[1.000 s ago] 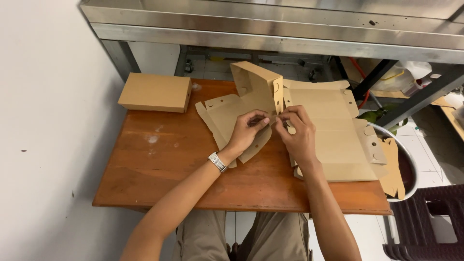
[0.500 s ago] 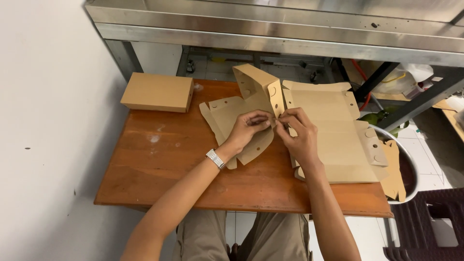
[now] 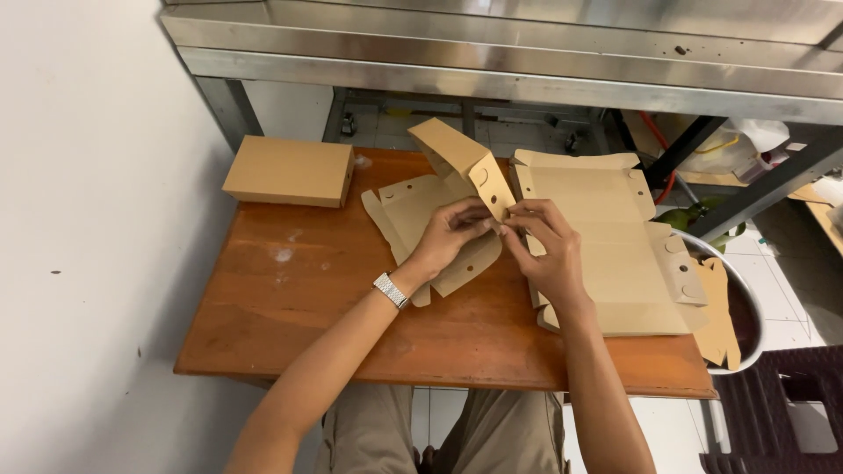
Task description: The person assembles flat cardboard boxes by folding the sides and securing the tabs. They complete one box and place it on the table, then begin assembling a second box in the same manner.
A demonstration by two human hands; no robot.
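At frame centre, the left hand [image 3: 448, 237] and right hand [image 3: 544, 250] pinch the partly folded cardboard box blank [image 3: 457, 189] on the wooden table [image 3: 290, 298]; its raised flap now stands further left. A finished box [image 3: 288, 171] sits upper left.

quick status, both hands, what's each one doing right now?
Left hand: closed, fingers pinching a flap of the half-folded cardboard box.
Right hand: closed, pinching the same flap from the other side.

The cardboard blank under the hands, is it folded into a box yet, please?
Partly folded: one end of the cardboard blank stands up, the rest lies flat on the table.
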